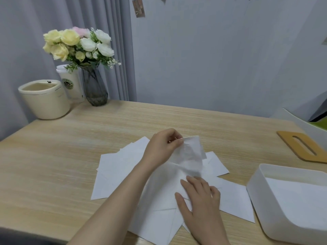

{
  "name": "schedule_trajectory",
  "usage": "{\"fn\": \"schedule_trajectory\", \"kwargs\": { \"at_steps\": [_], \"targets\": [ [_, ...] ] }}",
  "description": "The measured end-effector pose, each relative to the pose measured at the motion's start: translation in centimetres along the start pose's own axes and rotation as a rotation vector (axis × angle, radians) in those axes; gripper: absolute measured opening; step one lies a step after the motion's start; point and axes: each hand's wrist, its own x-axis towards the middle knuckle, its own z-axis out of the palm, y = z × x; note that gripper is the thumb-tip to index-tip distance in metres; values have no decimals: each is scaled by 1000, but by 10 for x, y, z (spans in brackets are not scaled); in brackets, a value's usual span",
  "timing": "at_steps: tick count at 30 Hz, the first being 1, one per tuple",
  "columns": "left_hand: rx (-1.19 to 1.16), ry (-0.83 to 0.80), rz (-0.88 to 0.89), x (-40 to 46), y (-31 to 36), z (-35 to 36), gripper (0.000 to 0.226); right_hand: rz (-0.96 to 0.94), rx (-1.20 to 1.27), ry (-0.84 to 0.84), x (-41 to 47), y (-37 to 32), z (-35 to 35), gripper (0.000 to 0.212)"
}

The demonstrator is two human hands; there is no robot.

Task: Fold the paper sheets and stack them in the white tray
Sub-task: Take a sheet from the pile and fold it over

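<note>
Several sheets (113, 175) lie fanned over each other on the table (53, 165), just left of the white tray (265, 206), which already has paper (297, 197) lying in it. Her left hand (163, 147) pinches the upper edge of one crumpled sheet (192, 154) between thumb and curled fingers, lifting it off the pile. Her right hand (200, 197) lies flat with fingers straight, pressing that sheet's lower part down. Flowers (77, 45) stand at the far left corner.
</note>
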Motion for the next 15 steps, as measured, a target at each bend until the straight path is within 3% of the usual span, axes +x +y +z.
{"fn": "schedule_trajectory", "kwargs": {
  "at_steps": [3, 6, 9, 12, 15],
  "targets": [
    [-122, 37, -42, -13, 7, -6, 7, 21, 25, -38, 0, -2, -3, 45],
    [-263, 79, -92, -28, 13, -12, 5, 48, 75, -73, 1, -4, -8, 64],
    [-370, 99, -133, -44, 18, -12, 4, 257, 414, -108, 9, -10, -27, 79],
    [-469, 128, -202, -61, 14, -2, 6, 412, 1036, -186, 20, -20, -53, 60],
    [-515, 209, -275, -72, 5, 10, 7, 501, 1246, -203, 26, -26, -60, 30]
  ]
}}
